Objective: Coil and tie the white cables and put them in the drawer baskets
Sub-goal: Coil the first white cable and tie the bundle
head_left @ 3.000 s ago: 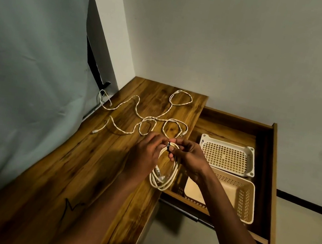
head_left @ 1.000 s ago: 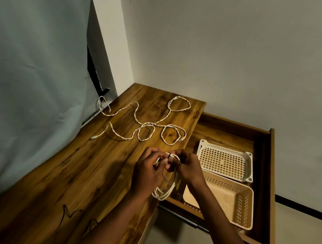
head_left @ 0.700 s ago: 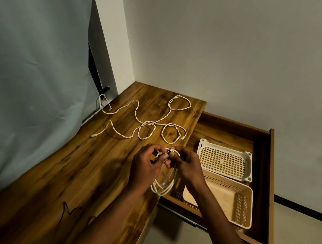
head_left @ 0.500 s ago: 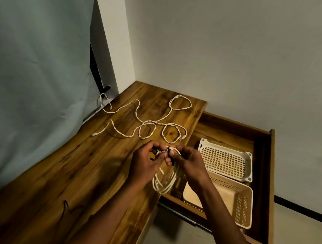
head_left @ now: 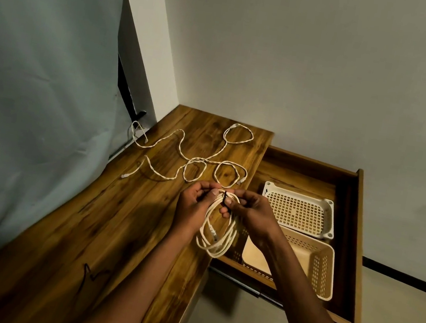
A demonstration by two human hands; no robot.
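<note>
A coiled white cable [head_left: 218, 232] hangs from both hands above the desk's right edge. My left hand [head_left: 196, 206] pinches the top of the coil from the left. My right hand [head_left: 249, 214] pinches the same spot from the right, where a thin black tie [head_left: 225, 199] wraps the loops. A second white cable [head_left: 192, 158] lies uncoiled and looped across the far part of the wooden desk [head_left: 100, 221]. In the open drawer [head_left: 350, 240] sit a shallow white basket [head_left: 297, 213] and a deeper beige basket [head_left: 302, 263] nearer to me.
A pale curtain [head_left: 37, 75] hangs along the desk's left side. A grey wall [head_left: 307, 64] stands behind the desk and drawer. The floor [head_left: 391, 318] shows to the right of the drawer. A black scribble [head_left: 91, 275] marks the near desk top.
The coil stays pinched between both hands while the fingers work at the black tie. The hands have shifted slightly up and away over the last second.
</note>
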